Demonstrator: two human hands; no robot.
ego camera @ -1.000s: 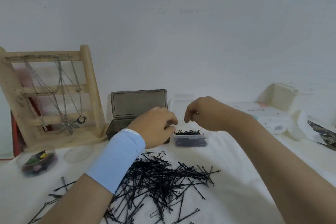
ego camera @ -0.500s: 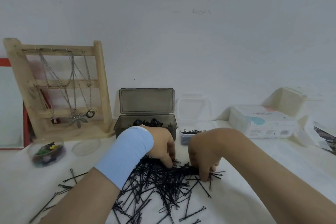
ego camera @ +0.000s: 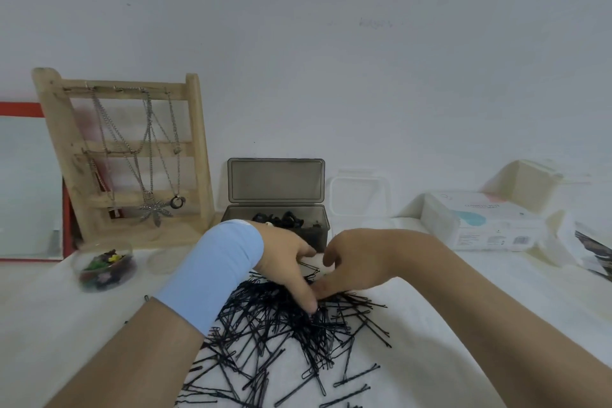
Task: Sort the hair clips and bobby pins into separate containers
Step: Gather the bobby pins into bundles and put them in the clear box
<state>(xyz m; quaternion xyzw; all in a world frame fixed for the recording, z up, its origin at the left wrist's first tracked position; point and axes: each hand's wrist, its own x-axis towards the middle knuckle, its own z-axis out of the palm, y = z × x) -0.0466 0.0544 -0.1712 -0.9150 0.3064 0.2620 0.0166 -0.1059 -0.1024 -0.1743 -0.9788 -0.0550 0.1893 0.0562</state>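
A heap of black bobby pins (ego camera: 281, 338) lies on the white cloth in front of me. My left hand (ego camera: 284, 258), with a light blue wristband, and my right hand (ego camera: 361, 262) meet fingertip to fingertip at the heap's far edge, fingers curled down onto a bunch of pins. Behind them stands an open grey box (ego camera: 318, 235) with black hair clips inside. The small clear pin container is hidden behind my hands; only its upright clear lid (ego camera: 359, 195) shows. A round clear tub (ego camera: 106, 267) of coloured clips sits at the left.
A wooden jewellery stand (ego camera: 126, 156) hung with necklaces leans at the back left beside a red-framed mirror (ego camera: 26, 182). A round clear lid (ego camera: 162, 260) lies near the tub. A white wipes pack (ego camera: 480, 222), a white box (ego camera: 526, 179) and a printed sheet (ego camera: 592, 252) occupy the right.
Both hands came down from above the small pin container to the heap of bobby pins. They have since drawn together at its far edge.
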